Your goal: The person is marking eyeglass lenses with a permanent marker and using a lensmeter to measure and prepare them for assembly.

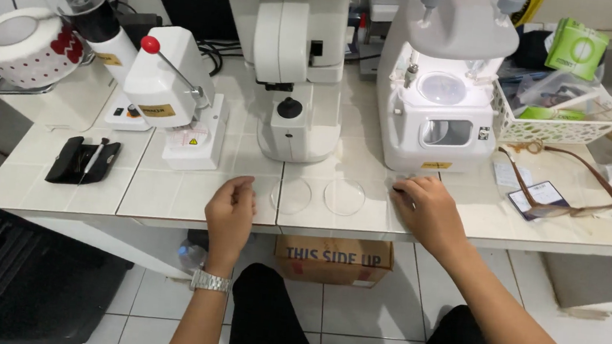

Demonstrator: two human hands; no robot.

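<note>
Two round clear lenses lie side by side on the white tiled counter (171, 193), the left lens (291, 195) and the right lens (344, 197). My left hand (231, 210) rests at the counter's front edge just left of the left lens, fingers curled loosely, holding nothing that I can see. My right hand (429, 212) lies palm down on the counter right of the right lens, fingertips touching the tile in front of a white machine (442, 95). A metal watch (209, 281) is on my left wrist.
A tall white optical instrument (293, 60) stands behind the lenses. A smaller device with a red knob (173, 87) is at left, beside a black case (84, 160). A white basket (558, 116), brown-framed glasses (562, 191) and small cards (538, 196) sit at right. A cardboard box (333, 259) is under the counter.
</note>
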